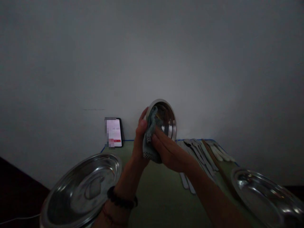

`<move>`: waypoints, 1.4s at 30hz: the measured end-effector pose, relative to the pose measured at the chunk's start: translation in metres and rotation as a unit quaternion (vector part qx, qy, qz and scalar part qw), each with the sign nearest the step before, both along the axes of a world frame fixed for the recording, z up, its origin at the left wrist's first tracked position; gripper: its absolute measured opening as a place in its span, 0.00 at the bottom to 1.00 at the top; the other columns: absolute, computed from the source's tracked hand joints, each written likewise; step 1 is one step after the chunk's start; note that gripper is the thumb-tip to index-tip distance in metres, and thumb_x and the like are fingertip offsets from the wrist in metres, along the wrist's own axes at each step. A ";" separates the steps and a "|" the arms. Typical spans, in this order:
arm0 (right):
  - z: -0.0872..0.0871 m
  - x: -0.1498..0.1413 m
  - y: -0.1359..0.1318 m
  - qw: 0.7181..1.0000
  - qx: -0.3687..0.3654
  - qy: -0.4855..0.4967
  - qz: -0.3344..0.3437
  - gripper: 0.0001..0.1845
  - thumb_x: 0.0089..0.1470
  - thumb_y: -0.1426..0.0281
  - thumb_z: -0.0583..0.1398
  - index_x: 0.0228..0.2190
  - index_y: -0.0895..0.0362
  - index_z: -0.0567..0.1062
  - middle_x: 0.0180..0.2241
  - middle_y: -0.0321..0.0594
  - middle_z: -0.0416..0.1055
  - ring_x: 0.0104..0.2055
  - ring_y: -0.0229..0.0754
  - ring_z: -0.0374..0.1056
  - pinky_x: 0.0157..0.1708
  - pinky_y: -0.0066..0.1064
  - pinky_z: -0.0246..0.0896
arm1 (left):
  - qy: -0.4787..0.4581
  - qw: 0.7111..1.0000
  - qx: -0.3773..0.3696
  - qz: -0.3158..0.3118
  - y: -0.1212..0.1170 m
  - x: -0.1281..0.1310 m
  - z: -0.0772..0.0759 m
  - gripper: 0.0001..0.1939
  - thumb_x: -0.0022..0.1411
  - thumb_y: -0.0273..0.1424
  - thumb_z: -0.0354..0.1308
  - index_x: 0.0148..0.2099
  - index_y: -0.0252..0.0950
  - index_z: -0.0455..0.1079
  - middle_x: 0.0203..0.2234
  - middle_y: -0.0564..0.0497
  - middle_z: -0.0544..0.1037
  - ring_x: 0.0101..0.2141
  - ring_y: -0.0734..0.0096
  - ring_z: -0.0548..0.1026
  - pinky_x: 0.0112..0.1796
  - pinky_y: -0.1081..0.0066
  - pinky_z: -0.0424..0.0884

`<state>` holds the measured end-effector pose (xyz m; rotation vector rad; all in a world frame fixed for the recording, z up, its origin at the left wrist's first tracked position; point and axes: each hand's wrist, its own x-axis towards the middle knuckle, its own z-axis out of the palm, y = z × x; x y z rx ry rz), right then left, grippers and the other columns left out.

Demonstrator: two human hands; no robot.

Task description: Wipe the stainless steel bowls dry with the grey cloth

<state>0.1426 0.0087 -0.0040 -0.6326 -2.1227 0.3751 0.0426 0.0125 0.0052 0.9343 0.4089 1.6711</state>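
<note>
A shiny metal bowl is held up on its side over the table, its hollow turned toward me. Gripping the bowl's left rim is my left hand, with the thumb near the edge. My right hand presses a grey-green cloth with a checked border against the inside of the bowl. Part of the cloth hangs below the bowl between both hands. The right fingertips are partly hidden in the bowl and cloth.
A large metal basin stands at left, another metal basin at right. Several spoons and other utensils, with brown chopsticks, lie on the green table. A phone leans against the wall.
</note>
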 end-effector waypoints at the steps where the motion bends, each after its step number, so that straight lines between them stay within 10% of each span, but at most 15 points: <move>1: -0.001 -0.001 0.001 1.000 0.001 0.012 -0.010 0.30 0.65 0.62 0.41 0.65 0.57 0.46 0.65 0.44 0.53 0.68 0.40 0.43 0.65 0.42 0.46 | 0.007 1.000 0.007 0.002 0.001 0.002 -0.004 0.28 0.53 0.44 0.60 0.55 0.40 0.68 0.43 0.47 0.79 0.51 0.56 0.72 0.50 0.63 0.69; 7: -0.011 -0.001 0.010 0.994 0.007 0.070 -0.087 0.27 0.65 0.66 0.42 0.64 0.49 0.49 0.57 0.41 0.66 0.61 0.44 0.59 0.58 0.45 0.60 | 0.077 0.995 0.058 0.019 0.006 0.009 -0.018 0.26 0.54 0.41 0.61 0.56 0.44 0.67 0.50 0.49 0.75 0.49 0.61 0.74 0.48 0.69 0.69; 15: 0.003 0.008 0.009 0.994 0.021 -0.094 0.056 0.23 0.65 0.68 0.44 0.59 0.53 0.61 0.60 0.39 0.63 0.63 0.39 0.56 0.60 0.39 0.58 | 0.005 0.999 0.009 0.050 0.009 -0.012 0.006 0.23 0.55 0.48 0.56 0.45 0.36 0.72 0.37 0.45 0.80 0.44 0.56 0.76 0.41 0.66 0.73; 20: -0.006 0.011 0.008 0.977 0.024 -0.187 -0.099 0.27 0.65 0.63 0.44 0.56 0.67 0.65 0.61 0.54 0.58 0.66 0.50 0.49 0.64 0.50 0.45 | -0.005 0.998 0.025 0.063 0.010 -0.015 0.005 0.20 0.54 0.45 0.57 0.43 0.37 0.73 0.38 0.47 0.80 0.47 0.57 0.75 0.44 0.66 0.72; 25: -0.019 0.010 0.014 0.963 0.010 -0.152 -0.224 0.35 0.64 0.61 0.44 0.62 0.73 0.49 0.66 0.58 0.41 0.69 0.52 0.34 0.65 0.52 0.39 | -0.004 1.000 -0.004 0.015 0.009 0.002 -0.008 0.25 0.54 0.44 0.58 0.52 0.38 0.69 0.43 0.47 0.79 0.51 0.56 0.73 0.50 0.62 0.68; 32: -0.015 0.001 0.020 0.995 -0.038 -0.059 -0.064 0.35 0.64 0.61 0.39 0.65 0.66 0.34 0.68 0.53 0.31 0.69 0.47 0.21 0.66 0.52 0.31 | 0.003 1.000 -0.007 -0.029 0.005 0.011 -0.009 0.21 0.56 0.45 0.55 0.46 0.38 0.73 0.41 0.50 0.80 0.51 0.57 0.72 0.51 0.63 0.68; 42: 0.012 0.016 0.003 0.985 -0.084 -0.101 0.112 0.21 0.65 0.64 0.44 0.54 0.56 0.66 0.52 0.44 0.70 0.54 0.42 0.67 0.54 0.39 0.62 | -0.028 0.993 -0.109 -0.041 0.008 -0.006 0.002 0.24 0.55 0.50 0.50 0.30 0.34 0.73 0.23 0.47 0.77 0.41 0.57 0.77 0.41 0.65 0.73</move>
